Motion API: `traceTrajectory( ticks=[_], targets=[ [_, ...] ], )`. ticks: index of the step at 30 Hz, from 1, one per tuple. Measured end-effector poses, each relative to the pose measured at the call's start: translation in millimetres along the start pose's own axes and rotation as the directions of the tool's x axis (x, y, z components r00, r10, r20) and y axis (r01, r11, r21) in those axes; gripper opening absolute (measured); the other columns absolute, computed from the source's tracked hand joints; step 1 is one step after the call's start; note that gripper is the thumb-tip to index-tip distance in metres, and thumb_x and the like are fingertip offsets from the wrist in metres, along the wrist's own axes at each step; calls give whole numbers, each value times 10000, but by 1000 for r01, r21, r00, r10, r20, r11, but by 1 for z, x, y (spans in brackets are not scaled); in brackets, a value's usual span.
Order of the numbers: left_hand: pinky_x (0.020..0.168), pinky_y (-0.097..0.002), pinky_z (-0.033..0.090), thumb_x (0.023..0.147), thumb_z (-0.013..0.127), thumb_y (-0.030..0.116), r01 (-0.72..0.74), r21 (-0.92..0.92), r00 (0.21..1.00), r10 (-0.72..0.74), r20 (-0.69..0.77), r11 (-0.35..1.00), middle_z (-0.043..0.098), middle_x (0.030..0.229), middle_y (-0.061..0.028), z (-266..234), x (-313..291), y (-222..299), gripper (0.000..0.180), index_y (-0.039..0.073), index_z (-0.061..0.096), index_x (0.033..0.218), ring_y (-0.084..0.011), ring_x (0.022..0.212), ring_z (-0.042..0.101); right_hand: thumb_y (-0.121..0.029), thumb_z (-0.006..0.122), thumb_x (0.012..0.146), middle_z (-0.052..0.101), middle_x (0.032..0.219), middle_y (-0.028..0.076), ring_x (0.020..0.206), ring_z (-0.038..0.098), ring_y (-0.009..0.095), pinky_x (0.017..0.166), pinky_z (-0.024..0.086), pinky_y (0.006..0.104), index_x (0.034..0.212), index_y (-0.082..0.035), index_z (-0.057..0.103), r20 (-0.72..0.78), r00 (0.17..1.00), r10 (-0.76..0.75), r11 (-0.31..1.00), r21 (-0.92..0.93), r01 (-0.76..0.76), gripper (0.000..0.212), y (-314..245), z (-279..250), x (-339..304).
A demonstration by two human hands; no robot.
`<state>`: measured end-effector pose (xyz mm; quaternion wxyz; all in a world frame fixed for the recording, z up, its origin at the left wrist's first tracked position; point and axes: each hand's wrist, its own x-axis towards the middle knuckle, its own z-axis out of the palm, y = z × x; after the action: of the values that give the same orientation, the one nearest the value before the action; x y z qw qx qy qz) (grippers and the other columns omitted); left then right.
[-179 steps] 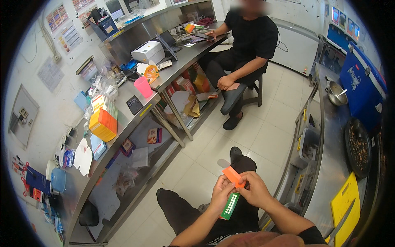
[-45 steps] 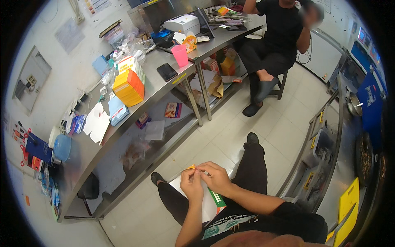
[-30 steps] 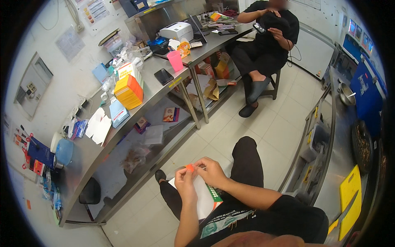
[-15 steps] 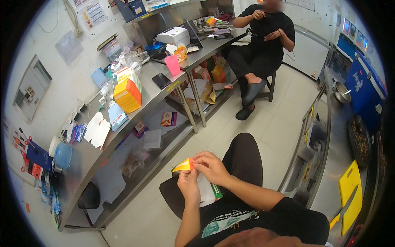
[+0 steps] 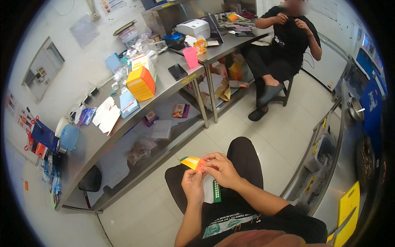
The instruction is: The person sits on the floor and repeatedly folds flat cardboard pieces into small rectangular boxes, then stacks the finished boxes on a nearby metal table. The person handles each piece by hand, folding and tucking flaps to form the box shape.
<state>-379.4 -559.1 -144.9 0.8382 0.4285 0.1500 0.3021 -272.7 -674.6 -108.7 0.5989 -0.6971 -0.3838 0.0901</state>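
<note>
A small folded card [image 5: 191, 163], yellow and orange with a green tip, is held between both hands above my lap. My left hand [image 5: 193, 185] pinches its lower edge with the fingertips. My right hand [image 5: 222, 168] grips the orange end, fingers bent over it and partly hiding it. Below the hands, a white sheet with a green, white-dotted edge [image 5: 217, 191] lies against my lap; whether it joins the card is hidden.
A steel table [image 5: 164, 84] at the left carries an orange card stack [image 5: 141, 84], a phone [image 5: 177, 72], a pink cup [image 5: 191, 57] and a printer [image 5: 194, 29]. Another person [image 5: 284, 53] sits ahead on a stool. At right, a knife [image 5: 343, 225] lies on a yellow cutting board [image 5: 349, 201].
The view has turned, so the room's things sit farther right. Both my hands keep their grip on the card, which tilts differently. The other person's hands have come together higher up.
</note>
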Motion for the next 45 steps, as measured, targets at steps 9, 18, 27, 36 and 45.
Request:
traceTrajectory(
  ticks=[9,18,27,36,45],
  targets=[
    [1056,-456,538,990,676,-31,-26,-124,996,36,76,992,688,1275,-136,28,11,-11,209,46,614,1174,-243,1181,672,-142,767,907,693,1215,111,1139,622,317,992,502,415,1028,-56,794,-55,990,-131,980,-156,121,151,-16,-32,5],
    [1025,-423,563,1034,629,13,134,-122,973,-108,203,983,682,1246,-155,58,31,-17,175,4,611,1208,-220,1145,678,-38,774,893,719,1207,150,1102,686,258,962,527,369,989,-21,729,-204,977,-61,994,-97,42,107,-10,-60,-3],
    [917,-364,579,1045,611,24,150,-35,978,-143,155,988,697,1206,-130,33,43,-18,167,0,619,1210,-190,1066,688,-63,772,893,645,1341,184,1120,654,293,977,515,393,995,-20,697,-124,991,-54,998,-21,52,134,6,-34,16],
    [952,-391,584,991,647,-32,195,-13,979,-194,69,981,685,1177,-115,24,38,-11,173,15,595,1150,-212,1071,684,-36,788,863,618,1254,187,1165,635,328,969,530,395,1152,-33,599,-129,991,-45,991,-135,28,345,26,-15,20],
    [929,-360,576,921,639,-89,18,497,989,-90,120,867,741,1075,-129,4,36,-29,107,-15,640,998,-245,1044,729,-112,646,1013,681,1214,116,1079,660,207,877,563,343,1299,-20,564,-241,810,535,819,383,-427,311,67,-59,-3]
  ],
)
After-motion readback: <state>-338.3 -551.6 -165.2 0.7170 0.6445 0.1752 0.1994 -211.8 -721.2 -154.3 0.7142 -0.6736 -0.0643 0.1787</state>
